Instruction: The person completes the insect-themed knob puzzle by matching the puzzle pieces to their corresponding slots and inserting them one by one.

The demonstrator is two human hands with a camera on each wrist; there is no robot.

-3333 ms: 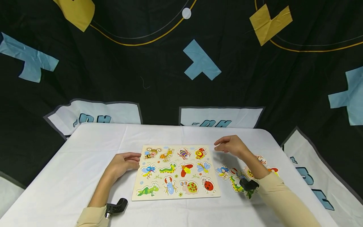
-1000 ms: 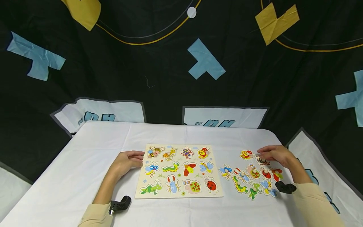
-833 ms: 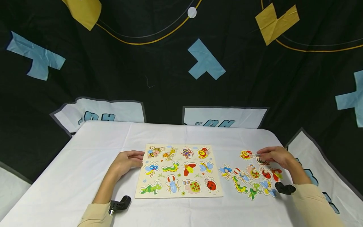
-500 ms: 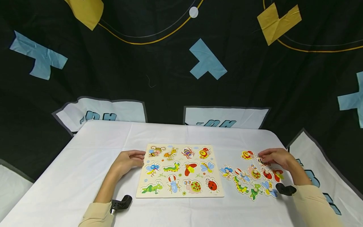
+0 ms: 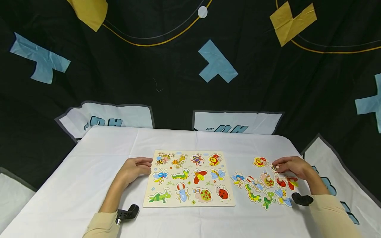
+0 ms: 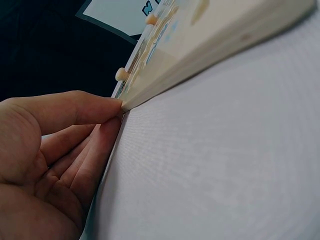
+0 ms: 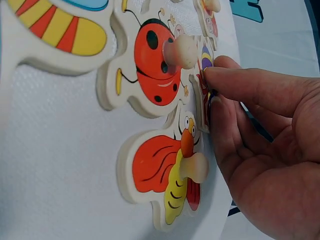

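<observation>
A wooden peg puzzle board (image 5: 190,178) printed with insects lies on the table. My left hand (image 5: 134,170) rests at its left edge, fingers fairly straight. In the left wrist view, the thumb (image 6: 75,107) touches the board's rim, and two knobs stand up from the board. To the right, my right hand (image 5: 293,167) pinches a spider puzzle piece (image 5: 274,168) between thumb and fingertips. In the right wrist view, the spider piece (image 7: 202,75) is seen edge-on; the fingers hide its knob. Beside it lie a ladybird piece (image 7: 155,65) and a red-winged insect piece (image 7: 165,170).
Several knobbed pieces lie scattered right of the board, including a caterpillar piece (image 5: 253,194), a grasshopper piece (image 5: 269,200) and a mosquito piece (image 5: 238,180). White cloth (image 5: 172,223) covers the table; a black curtain (image 5: 166,72) hangs behind it.
My right hand has moved from beside the board's upper right corner to the pieces farther right, where it now pinches the spider piece, which has shifted slightly. My left hand stays at the board's edge.
</observation>
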